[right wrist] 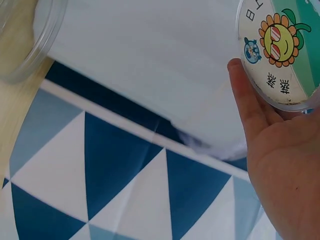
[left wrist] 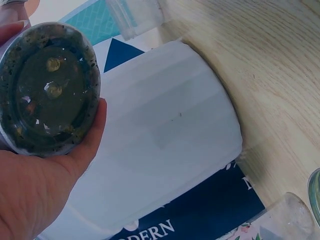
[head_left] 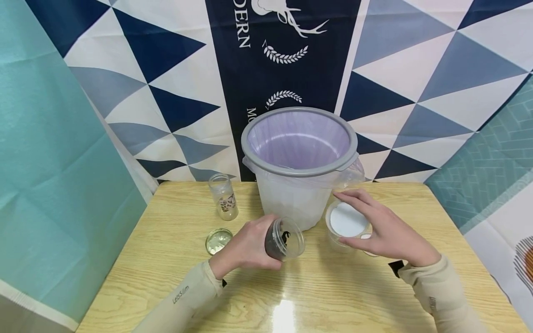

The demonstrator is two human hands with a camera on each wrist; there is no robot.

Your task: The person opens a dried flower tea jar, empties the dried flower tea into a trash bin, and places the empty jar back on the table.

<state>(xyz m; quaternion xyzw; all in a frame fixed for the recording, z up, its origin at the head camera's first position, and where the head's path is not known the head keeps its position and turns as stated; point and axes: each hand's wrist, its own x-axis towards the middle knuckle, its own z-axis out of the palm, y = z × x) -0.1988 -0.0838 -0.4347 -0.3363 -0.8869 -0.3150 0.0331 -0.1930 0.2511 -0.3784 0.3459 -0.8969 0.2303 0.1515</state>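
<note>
In the head view my left hand grips a clear jar on its side, its open mouth facing right. A black figure shows on its wall. The left wrist view shows the jar's dark, greenish bottom with light spots. My right hand holds a round lid between thumb and fingers, its white face turned up. A sunflower label covers its other face in the right wrist view. Close below the lid, a clear container stands on the table right of the bin, mostly covered in the head view.
A white bin with a grey rim and purple liner stands at the back centre. Left of it are a tall clear printed jar and a round gold-coloured lid. Another small round lid lies partly behind my right hand.
</note>
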